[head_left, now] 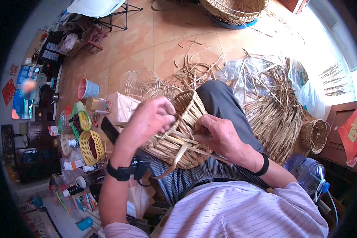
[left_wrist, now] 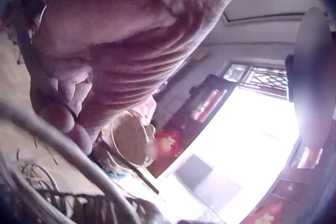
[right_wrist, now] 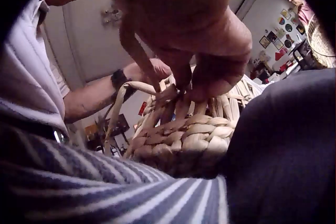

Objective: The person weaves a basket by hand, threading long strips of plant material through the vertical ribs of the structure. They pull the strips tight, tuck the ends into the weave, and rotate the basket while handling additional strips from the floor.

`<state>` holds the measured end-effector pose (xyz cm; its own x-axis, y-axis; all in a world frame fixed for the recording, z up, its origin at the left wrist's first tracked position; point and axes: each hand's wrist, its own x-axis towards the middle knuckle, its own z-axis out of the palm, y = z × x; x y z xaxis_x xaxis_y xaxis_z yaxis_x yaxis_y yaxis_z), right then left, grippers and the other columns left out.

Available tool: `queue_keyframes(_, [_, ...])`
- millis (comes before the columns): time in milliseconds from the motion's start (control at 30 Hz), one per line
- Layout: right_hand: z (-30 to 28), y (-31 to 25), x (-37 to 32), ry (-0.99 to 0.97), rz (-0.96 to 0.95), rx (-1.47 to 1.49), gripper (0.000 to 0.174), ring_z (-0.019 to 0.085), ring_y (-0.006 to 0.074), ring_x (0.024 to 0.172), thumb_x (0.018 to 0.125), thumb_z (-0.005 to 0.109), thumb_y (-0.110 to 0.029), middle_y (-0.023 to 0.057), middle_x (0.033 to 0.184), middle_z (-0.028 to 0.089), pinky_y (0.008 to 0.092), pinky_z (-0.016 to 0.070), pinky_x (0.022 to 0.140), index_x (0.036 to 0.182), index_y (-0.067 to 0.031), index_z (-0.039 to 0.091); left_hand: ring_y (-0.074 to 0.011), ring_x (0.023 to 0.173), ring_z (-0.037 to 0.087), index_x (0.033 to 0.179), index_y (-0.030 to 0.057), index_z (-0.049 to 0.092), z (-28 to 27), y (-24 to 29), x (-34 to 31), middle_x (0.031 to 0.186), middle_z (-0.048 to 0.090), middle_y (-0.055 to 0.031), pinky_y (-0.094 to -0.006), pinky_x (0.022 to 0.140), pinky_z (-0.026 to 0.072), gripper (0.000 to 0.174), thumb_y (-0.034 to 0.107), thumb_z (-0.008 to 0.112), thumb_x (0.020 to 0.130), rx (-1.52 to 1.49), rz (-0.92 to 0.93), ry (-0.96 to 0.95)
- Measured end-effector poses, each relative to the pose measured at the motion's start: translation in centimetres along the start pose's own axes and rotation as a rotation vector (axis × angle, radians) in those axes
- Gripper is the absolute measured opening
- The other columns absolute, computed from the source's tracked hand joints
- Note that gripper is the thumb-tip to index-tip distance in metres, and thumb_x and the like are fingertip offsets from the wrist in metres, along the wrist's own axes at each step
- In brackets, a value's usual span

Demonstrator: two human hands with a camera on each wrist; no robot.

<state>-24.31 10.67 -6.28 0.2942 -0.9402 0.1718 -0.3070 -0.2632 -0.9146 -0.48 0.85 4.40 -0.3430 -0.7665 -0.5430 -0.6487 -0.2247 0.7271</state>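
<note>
The right hand (head_left: 222, 137) grips the basket (head_left: 196, 159), its braid (right_wrist: 197, 142) clearest from right wrist.

Two hands are in the head view, one left hand (head_left: 152, 117) and one right hand (head_left: 222, 135), with two black wristbands, one on the left wrist (head_left: 121, 172) and one on the right (head_left: 261, 164). Woven baskets number three: one lap basket (head_left: 194, 158), one large basket (head_left: 238, 10) and one small basket (head_left: 314, 135). Plastic baskets come to two, one yellow basket (head_left: 92, 147) and one green basket (head_left: 75, 126). There is one blue basin (head_left: 250, 24), one bucket (head_left: 89, 89), one white chair (head_left: 95, 6), one red stool (head_left: 95, 39), one gold-lidded jar (head_left: 97, 104), one lit screen (head_left: 26, 103), one large water bottle (head_left: 305, 170) and, as far as the crowded edge shows, at least two white-capped bottles (head_left: 72, 142) (head_left: 89, 168)
</note>
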Motion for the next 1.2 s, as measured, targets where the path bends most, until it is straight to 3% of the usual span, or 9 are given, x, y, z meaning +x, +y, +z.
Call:
queue_keyframes(100, [0.2,0.5,0.1,0.0,0.006,0.051,0.025,0.072,0.0426,0.084,0.091,0.083,-0.013,0.0185,0.093,0.069,0.0488,0.058,0.071,0.105,-0.0044,0.063,-0.0065,0.071,0.066,0.107,-0.0009,0.071,0.9,-0.8,0.6,0.082,0.075,-0.002,-0.0257,0.064,0.0529,0.013,0.0,0.071,0.094,0.166,0.069,-0.019])
queue_keyframes(200, [0.2,0.6,0.2,0.019,-0.012,0.099,0.024,0.071,0.043,0.084,0.093,0.081,-0.012,0.0197,0.092,0.068,0.0491,0.0572,0.071,0.105,-0.0039,0.062,-0.0053,0.075,0.066,0.106,-0.0022,0.074,0.9,-0.2,0.4,0.084,0.076,-0.0015,-0.0248,0.068,0.0527,0.013,0.001,0.072,0.094,0.256,-0.096,0.086])
queue_keyframes(300, [0.2,0.9,0.2,0.005,0.006,0.145,0.022,0.071,0.0419,0.083,0.095,0.079,-0.011,0.0205,0.091,0.067,0.0487,0.0565,0.072,0.105,-0.0031,0.061,-0.005,0.078,0.068,0.105,-0.0037,0.076,0.5,-1.2,1.5,0.085,0.077,-0.002,-0.0248,0.068,0.0539,0.015,0.004,0.074,0.093,0.243,-0.034,-0.097])
queue_keyframes(400, [0.4,1.0,0.0,-0.009,0.06,0.221,0.022,0.07,0.04,0.08,0.097,0.078,-0.012,0.0205,0.09,0.066,0.0474,0.056,0.072,0.106,-0.0024,0.06,-0.009,0.075,0.07,0.111,-0.0062,0.079,0.2,-2.9,2.2,0.084,0.08,-0.0082,-0.0293,0.07,0.0561,0.026,0.005,0.071,0.089,-0.1,-0.001,-0.303])
queue_keyframes(500, [0.7,1.1,0.0,-0.018,0.121,0.258,0.021,0.068,0.0388,0.079,0.098,0.077,-0.012,0.0203,0.09,0.066,0.0464,0.0558,0.071,0.106,-0.0022,0.06,-0.004,0.079,0.067,0.109,-0.0086,0.079,-0.1,-3.0,2.4,0.088,0.08,-0.0006,-0.026,0.069,0.0546,0.023,0.006,0.077,0.092,0.036,-0.066,-0.187])
queue_keyframes(600, [0.8,0.8,0.0,-0.017,0.153,0.252,0.021,0.069,0.0395,0.08,0.098,0.077,-0.012,0.0204,0.091,0.067,0.0465,0.0563,0.072,0.106,-0.0023,0.06,-0.0045,0.08,0.067,0.113,-0.0074,0.08,-0.2,-2.4,3.0,0.093,0.081,0.0001,-0.027,0.07,0.0554,0.023,0.005,0.076,0.093,0.219,-0.059,-0.253])
queue_keyframes(933, [0.9,0.6,-0.7,0.017,0.097,0.173,0.019,0.071,0.0438,0.087,0.099,0.075,-0.013,0.0221,0.093,0.069,0.0484,0.0579,0.074,0.107,-0.004,0.06,-0.0062,0.087,0.068,0.12,-0.0004,0.083,-0.3,-2.0,3.0,0.1,0.081,0.0014,-0.0287,0.08,0.0566,0.027,0.011,0.079,0.096,0.008,-0.143,-0.577])
queue_keyframes(1033, [1.1,1.3,-0.9,0.041,-0.06,0.149,0.025,0.068,0.0304,0.078,0.095,0.078,-0.004,0.0148,0.094,0.066,0.0424,0.0571,0.07,0.114,-0.0041,0.061,-0.0062,0.094,0.068,0.127,-0.0001,0.079,-0.2,-2.3,2.6,0.11,0.081,0.002,-0.0281,0.086,0.0563,0.03,0.012,0.074,0.1,-0.1,-0.196,-0.658])
queue_keyframes(1200, [0.4,1.1,-1.3,-0.034,-0.318,-0.301,0.035,0.071,0.03,0.08,0.09,0.075,-0.017,0.0097,0.102,0.063,0.0436,0.0603,0.07,0.123,-0.0103,0.065,-0.0099,0.104,0.07,0.129,-0.0013,0.076,0.0,-2.3,3.0,0.118,0.079,0.0006,-0.0287,0.094,0.0571,0.033,0.004,0.069,0.097,-0.004,-0.256,-0.638])
